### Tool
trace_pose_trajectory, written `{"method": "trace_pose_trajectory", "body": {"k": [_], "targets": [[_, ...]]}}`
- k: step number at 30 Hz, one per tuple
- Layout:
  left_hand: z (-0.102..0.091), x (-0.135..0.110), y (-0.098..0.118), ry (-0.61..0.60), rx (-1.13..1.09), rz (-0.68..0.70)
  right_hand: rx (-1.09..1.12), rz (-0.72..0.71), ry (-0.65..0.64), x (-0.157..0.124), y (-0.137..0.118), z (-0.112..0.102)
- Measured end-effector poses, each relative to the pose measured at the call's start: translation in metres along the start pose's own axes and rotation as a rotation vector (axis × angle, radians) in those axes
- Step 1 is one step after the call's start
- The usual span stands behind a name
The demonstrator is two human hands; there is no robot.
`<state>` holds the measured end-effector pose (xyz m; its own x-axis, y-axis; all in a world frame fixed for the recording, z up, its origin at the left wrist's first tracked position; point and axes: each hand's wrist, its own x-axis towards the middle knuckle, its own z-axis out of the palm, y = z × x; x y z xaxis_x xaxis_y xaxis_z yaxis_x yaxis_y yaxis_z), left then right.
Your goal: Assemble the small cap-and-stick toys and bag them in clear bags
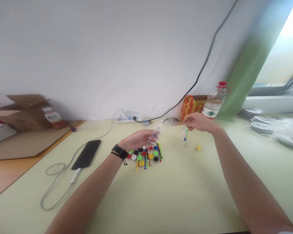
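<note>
My left hand (140,139), with a black band on its wrist, is closed on a clear plastic bag (154,137) whose contents I cannot make out. Below it lies a cluster of small round coloured pieces (142,163) in red, white, green, black, yellow and blue, with thin coloured sticks (160,152) among them. Farther right, my right hand (195,122) pinches small coloured plastic pieces (185,135), white, green and blue, which dangle just above the table. A small yellow piece (198,148) rests on the table beneath my right forearm.
A black phone (86,154) with a grey cable lies at left, near a cardboard box (29,117) and a drink bottle (54,117). Along the wall are a power strip (128,119), a red-yellow bag (188,107) and a large water bottle (213,103). Stacked white discs (261,126) stand at right.
</note>
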<state>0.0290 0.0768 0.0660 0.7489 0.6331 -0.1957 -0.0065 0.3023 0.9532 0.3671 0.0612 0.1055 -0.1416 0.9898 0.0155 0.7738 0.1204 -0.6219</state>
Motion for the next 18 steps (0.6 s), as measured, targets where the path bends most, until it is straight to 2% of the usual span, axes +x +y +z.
{"method": "trace_pose_trajectory", "body": {"k": [5, 7, 13, 15, 18], "targets": [[-0.001, 0.0, -0.003, -0.002, 0.067, 0.013, 0.028, -0.034, 0.005, -0.009, -0.006, -0.007], [-0.001, -0.001, -0.004, 0.012, 0.136, 0.031, 0.067, -0.062, 0.086, -0.011, -0.009, -0.008], [-0.003, 0.001, -0.007, 0.108, 0.438, 0.098, 0.323, -0.242, 0.446, -0.018, -0.024, -0.014], [-0.002, 0.002, -0.008, 0.131, 0.506, 0.125, 0.445, -0.298, 0.502, -0.021, -0.031, -0.015], [0.0, 0.004, -0.008, 0.163, 0.551, 0.153, 0.596, -0.345, 0.493, -0.022, -0.043, -0.012]]}}
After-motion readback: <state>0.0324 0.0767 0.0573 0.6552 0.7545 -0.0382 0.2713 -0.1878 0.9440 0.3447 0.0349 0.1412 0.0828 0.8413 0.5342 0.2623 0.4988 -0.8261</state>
